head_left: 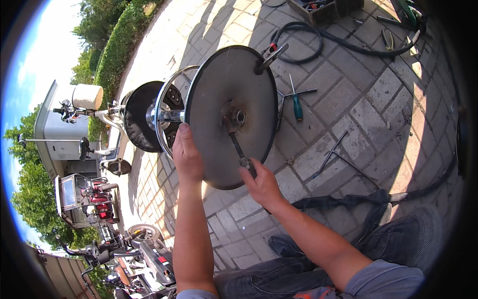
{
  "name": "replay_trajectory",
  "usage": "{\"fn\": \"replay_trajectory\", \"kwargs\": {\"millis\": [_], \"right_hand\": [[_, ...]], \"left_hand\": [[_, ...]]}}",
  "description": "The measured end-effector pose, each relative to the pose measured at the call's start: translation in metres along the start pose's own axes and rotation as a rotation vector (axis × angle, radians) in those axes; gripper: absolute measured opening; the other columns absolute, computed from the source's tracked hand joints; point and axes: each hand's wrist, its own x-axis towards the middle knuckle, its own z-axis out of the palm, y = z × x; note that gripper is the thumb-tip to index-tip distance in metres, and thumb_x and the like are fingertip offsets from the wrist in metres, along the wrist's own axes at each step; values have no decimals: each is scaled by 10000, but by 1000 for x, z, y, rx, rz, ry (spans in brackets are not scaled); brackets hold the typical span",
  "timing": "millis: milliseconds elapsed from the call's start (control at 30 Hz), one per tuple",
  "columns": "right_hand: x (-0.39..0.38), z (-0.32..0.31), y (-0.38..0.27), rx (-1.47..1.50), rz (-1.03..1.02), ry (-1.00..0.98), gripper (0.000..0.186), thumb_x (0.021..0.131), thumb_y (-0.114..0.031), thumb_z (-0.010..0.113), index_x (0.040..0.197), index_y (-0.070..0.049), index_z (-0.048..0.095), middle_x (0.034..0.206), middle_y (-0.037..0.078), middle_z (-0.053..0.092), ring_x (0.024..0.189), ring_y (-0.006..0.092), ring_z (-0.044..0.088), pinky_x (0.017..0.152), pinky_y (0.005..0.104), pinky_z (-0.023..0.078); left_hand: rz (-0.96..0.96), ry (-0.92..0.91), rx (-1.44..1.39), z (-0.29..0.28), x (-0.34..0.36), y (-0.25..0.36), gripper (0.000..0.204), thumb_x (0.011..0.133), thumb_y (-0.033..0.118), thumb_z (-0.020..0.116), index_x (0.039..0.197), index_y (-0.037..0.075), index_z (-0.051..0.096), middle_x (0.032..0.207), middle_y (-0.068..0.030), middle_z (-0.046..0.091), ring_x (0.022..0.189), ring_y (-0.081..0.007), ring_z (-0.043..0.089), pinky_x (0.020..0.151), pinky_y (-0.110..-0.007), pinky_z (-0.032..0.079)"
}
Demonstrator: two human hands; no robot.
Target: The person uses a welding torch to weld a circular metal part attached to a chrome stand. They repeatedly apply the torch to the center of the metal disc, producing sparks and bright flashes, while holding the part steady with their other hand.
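Note:
A stool-like piece lies on its side, with the grey underside of its round metal base [209, 94] facing me. Behind the base are a chrome ring [160, 107] and a black round part [137, 117] that looks like a seat. My left hand [188, 154] grips the base's left edge, thumb on the rim, fingers hidden behind. A dark rod-like tool [236, 144] is in my closed right hand [261, 185], its far end at the rusty hub [239, 117]. Its exact kind is unclear. A metal clamp-like tool [271, 59] sits at the base's upper right edge.
On the brick paving to the right lie a teal-handled screwdriver [297, 105], a three-armed wrench [281, 102], a T-shaped wrench [339, 153] and pliers [388, 40]. A dark hose [343, 47] curls near a toolbox [323, 12]. Parked scooters [149, 261] and a red three-wheeler [99, 202] stand left.

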Motion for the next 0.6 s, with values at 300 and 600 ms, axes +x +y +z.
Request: {"fn": "replay_trajectory", "kwargs": {"millis": [300,600], "right_hand": [[-10,-3,10,5,19,-50,333,938,-291,658,1114,-14,601,943,229,659,887,431,635,750,473,500],[-11,1,18,-43,20,12,372,923,-263,663,1178,4,620,961,224,680,903,379,672,772,403,514]], "left_hand": [[-3,27,-26,6,-4,-9,575,1083,454,358,1212,-46,609,1117,-94,676,1010,-154,602,901,-272,457],[0,25,0,6,-3,-9,569,1089,437,345,1218,-51,607,1122,-98,679,1003,-164,621,895,-279,472]]}}
